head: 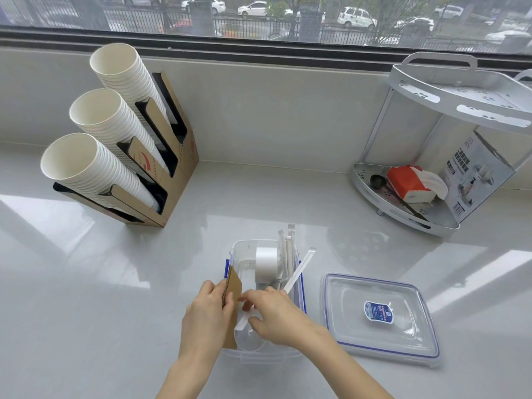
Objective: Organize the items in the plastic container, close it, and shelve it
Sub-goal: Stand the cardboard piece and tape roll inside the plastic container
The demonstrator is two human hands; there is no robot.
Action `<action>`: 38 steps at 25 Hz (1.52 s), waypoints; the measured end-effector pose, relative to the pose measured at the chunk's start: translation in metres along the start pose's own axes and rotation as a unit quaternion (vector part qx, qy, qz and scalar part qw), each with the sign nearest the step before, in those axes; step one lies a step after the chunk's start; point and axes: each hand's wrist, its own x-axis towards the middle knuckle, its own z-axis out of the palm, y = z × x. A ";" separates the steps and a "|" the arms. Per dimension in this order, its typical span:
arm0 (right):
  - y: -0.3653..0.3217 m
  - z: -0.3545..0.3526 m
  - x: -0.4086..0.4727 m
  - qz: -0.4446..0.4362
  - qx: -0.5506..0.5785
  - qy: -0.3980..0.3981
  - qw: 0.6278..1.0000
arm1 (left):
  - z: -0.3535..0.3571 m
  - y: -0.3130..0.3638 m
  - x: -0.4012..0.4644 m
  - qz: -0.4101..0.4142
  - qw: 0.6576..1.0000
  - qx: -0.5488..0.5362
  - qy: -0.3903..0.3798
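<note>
Head view, only one given. Clear plastic container [266, 352] low in the middle of the white counter [100, 283], open, long axis running away from the body toward the window. Lid [380, 318] flat on the counter just beside it to the right, apart from it, label up.

Inside the container: a stack of brown cardboard sleeves [232, 286] standing on edge along the left wall; a white paper roll [266, 264] toward the far end; wrapped straws [289, 254] leaning up out of the far right corner, tips above the rim; one long wrapped straw [299, 272] lying slantwise, far end high at the right, near end low under the hands.

Left hand [207, 312] at the left wall, fingers pressed together against the cardboard sleeves, thumb on the near face, pinching the stack upright. Right hand [276, 312] reaching in from the right over the near half, fingers curled and slightly spread, tips down on the low end of the slanted straw [244, 319]; grip or mere touch cannot be told.

Judgement: still sorting. Tall straws poke over the rim, so likely need laying along the long axis before the lid fits. Right hand nearer both the straws and the lid. Two-tier corner shelf [431, 223] well apart at the far right, probable final spot.
</note>
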 end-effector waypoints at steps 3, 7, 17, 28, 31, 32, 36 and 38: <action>-0.002 0.003 0.001 -0.013 0.011 -0.002 1.000 | 0.004 0.000 0.001 -0.004 0.999 0.017 -0.028; 0.000 0.009 0.003 -0.012 0.029 -0.004 0.999 | 0.005 -0.004 -0.002 0.004 0.999 -0.018 -0.052; -0.001 0.012 0.005 -0.007 0.061 0.009 0.998 | 0.008 -0.010 -0.005 -0.009 0.997 -0.025 -0.074; 0.026 -0.034 -0.011 0.090 0.274 0.274 0.918 | 0.008 0.014 0.020 0.078 0.991 -0.091 -0.058; 0.041 -0.042 -0.004 0.158 0.300 0.350 0.873 | 0.019 0.027 0.030 0.071 0.987 -0.001 -0.147; 0.045 -0.044 -0.001 0.178 0.300 0.340 0.873 | 0.023 0.028 0.032 0.071 0.983 0.033 -0.169; 0.053 -0.041 0.016 0.251 0.304 0.223 0.891 | 0.037 0.025 0.036 0.067 0.967 0.101 -0.226; 0.056 -0.038 0.027 0.279 0.292 0.184 0.896 | 0.042 0.023 0.036 0.062 0.964 0.104 -0.237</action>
